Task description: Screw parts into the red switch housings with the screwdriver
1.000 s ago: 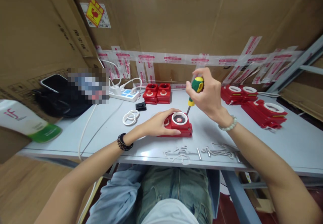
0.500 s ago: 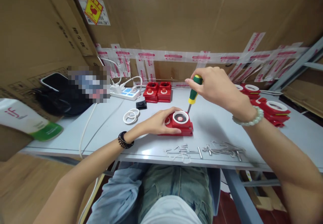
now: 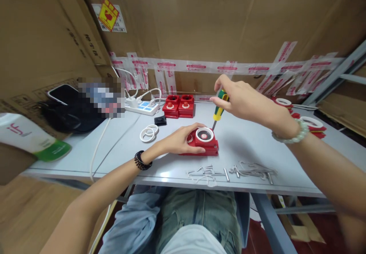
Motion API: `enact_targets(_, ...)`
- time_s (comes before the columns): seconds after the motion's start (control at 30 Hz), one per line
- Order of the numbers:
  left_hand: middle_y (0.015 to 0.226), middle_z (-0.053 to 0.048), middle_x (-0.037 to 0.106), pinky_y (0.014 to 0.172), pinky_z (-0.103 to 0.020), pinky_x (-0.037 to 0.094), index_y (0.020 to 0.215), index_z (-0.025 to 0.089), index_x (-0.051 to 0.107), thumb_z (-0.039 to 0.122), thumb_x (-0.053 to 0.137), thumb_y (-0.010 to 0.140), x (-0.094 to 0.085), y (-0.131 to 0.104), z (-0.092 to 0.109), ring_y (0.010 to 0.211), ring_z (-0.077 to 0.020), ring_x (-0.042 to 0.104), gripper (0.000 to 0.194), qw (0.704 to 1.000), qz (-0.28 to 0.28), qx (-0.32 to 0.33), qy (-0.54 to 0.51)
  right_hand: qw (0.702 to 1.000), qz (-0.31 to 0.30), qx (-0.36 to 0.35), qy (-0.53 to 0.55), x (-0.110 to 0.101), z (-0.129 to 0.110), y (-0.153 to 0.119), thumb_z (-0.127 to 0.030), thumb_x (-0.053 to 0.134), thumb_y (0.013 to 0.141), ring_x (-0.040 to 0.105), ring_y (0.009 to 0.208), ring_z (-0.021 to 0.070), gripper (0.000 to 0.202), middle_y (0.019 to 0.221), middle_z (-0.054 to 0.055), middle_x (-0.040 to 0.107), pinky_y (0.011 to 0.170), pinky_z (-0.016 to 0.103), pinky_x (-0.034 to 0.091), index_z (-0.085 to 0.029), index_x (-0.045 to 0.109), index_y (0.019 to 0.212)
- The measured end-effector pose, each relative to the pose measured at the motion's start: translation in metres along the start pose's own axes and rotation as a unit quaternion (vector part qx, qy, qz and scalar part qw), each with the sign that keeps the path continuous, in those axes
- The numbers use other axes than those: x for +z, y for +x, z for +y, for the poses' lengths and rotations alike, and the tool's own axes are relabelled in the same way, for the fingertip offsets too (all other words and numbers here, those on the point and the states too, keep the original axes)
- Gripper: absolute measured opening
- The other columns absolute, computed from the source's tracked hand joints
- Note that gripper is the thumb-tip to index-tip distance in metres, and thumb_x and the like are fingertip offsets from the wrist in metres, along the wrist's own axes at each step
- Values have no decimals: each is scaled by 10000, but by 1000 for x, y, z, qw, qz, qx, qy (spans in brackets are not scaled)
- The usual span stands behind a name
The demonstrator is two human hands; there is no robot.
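Beneath my left hand (image 3: 184, 139) is a red box-shaped device (image 3: 210, 150) lying on the table; my fingers and thumb grip its left part and hide much of it. A white ring (image 3: 211, 136) sits around a dark round face on its top. My right hand (image 3: 236, 97) holds the green and yellow handle of a screwdriver (image 3: 219, 111) above the device. The shaft slants down to the device's far right corner, where the tip is hidden behind the white ring's side. Screws and metal pins (image 3: 210, 169) lie near the table's front edge.
Two red devices (image 3: 178, 107) stand at the back beside a white power strip (image 3: 143, 107). Two loose white rings (image 3: 148, 133) and a small black part (image 3: 160, 121) lie to the left. More red devices (image 3: 317, 132) are at right. A white-green tube (image 3: 34, 137) stands at far left.
My right hand's fingers have loosened and shifted around the screwdriver handle, and the forearm has turned a little. My left hand stays on the red device. The view has tilted slightly.
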State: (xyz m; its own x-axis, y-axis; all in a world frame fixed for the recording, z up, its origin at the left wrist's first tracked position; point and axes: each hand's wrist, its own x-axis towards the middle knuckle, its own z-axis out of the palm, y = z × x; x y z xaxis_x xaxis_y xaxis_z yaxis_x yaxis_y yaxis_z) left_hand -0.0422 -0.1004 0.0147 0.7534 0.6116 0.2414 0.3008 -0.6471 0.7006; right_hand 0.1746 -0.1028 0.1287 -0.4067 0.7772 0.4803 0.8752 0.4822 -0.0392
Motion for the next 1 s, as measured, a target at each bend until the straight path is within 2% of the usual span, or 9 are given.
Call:
enact_targets(0.13, 1249, -88, 626, 958, -362, 482, 1320, 224, 470, 459, 734, 769, 1, 0, -1, 1091, -246, 626, 655, 1000, 3, 4, -3, 993, -91, -26, 75, -11, 4, 1, -264, 589, 860, 590, 681, 196, 245, 814, 36, 652, 636, 336, 446, -218, 516, 1089)
enact_targets(0.2, 1244, -86, 629, 959, -360, 480, 1314, 223, 477, 458, 737, 765, 1, 0, -1, 1090, -245, 627, 651, 1000, 6, 5, -3, 993, -87, -20, 74, -10, 2, -1, -273, 566, 874, 589, 678, 203, 226, 818, 45, 651, 630, 340, 443, -217, 516, 1088)
enact_targets(0.37, 1237, -82, 634, 939, -357, 486, 1311, 220, 479, 441, 741, 760, 0, 1, 0, 1077, -243, 630, 649, 1000, 6, 2, -1, 998, 3, 59, -37, 6, -6, -6, -435, 572, 881, 517, 589, 222, 264, 630, 23, 511, 597, 363, 405, -193, 532, 980)
enact_targets(0.6, 1217, -84, 644, 916, -366, 493, 1311, 220, 480, 437, 742, 754, 0, 0, -1, 1052, -248, 636, 653, 1000, 6, 2, -1, 996, -66, 22, 56, -3, -11, -1, -218, 556, 793, 526, 631, 177, 186, 709, 3, 602, 638, 317, 398, -219, 557, 979)
enact_targets(0.67, 1216, -82, 642, 918, -361, 491, 1309, 218, 480, 441, 743, 753, 1, 0, -1, 1053, -245, 634, 654, 1000, 7, 1, 1, 998, -52, 40, 10, -3, -14, 0, -319, 527, 847, 529, 642, 190, 146, 697, 24, 596, 646, 330, 392, -201, 571, 922)
enact_targets(0.73, 1211, -80, 644, 917, -356, 491, 1306, 215, 480, 452, 745, 751, 1, 1, -1, 1052, -244, 635, 659, 1000, 9, -1, 4, 995, -25, 74, -60, 1, -15, 0, -463, 460, 904, 545, 678, 226, 309, 700, 62, 585, 649, 351, 387, -178, 578, 885)
enact_targets(0.8, 1209, -79, 647, 915, -356, 491, 1303, 216, 481, 459, 747, 747, 1, 1, -1, 1051, -246, 636, 662, 1000, 10, -1, 5, 990, -7, 100, -94, 5, -13, 0, -504, 428, 924, 558, 712, 253, 372, 704, 77, 574, 654, 364, 386, -164, 579, 907)
enact_targets(0.9, 1202, -79, 650, 900, -357, 495, 1299, 218, 483, 462, 750, 743, 1, 1, -2, 1037, -246, 640, 663, 1000, 12, -2, 5, 995, -27, 88, -29, 3, -5, 0, -401, 481, 916, 552, 697, 228, 263, 720, 48, 581, 669, 360, 400, -179, 543, 1041)
enact_targets(1.0, 1209, -81, 644, 908, -356, 493, 1304, 217, 479, 447, 747, 750, 1, 1, -1, 1046, -244, 638, 657, 1000, 8, 0, 4, 993, -88, 50, 67, -9, 4, -1, -351, 542, 873, 537, 652, 193, 310, 799, 41, 614, 637, 347, 418, -202, 488, 1139)
